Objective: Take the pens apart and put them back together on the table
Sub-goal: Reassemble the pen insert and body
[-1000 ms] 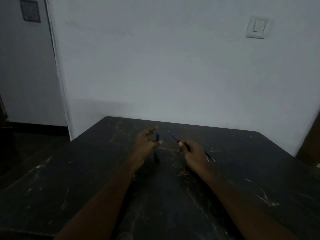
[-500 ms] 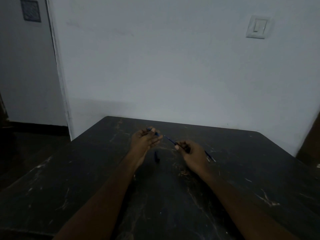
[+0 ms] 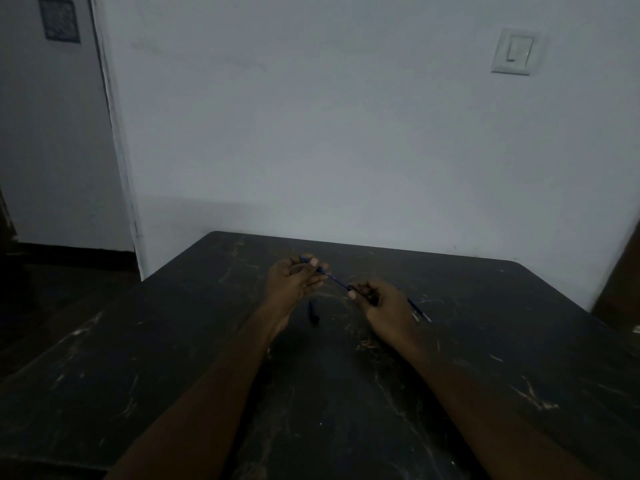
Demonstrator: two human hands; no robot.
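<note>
Blue pen barrel [image 3: 313, 265] is pinched in the left hand [image 3: 294, 284] above a scratched black table [image 3: 519, 341], while a thin refill [image 3: 337, 280] is gripped by the right hand [image 3: 384, 306]; a dark cap [image 3: 313, 315] lies below.

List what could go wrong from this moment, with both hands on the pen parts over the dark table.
1. The thin refill spans the gap between the left hand and the right hand; a misaligned push could bend it.
2. The cap lies loose on the dark table below the left hand, hard to see in this dim light; a forearm could sweep it away.
3. Another pen lies partly hidden behind the right hand and could get nudged.
</note>
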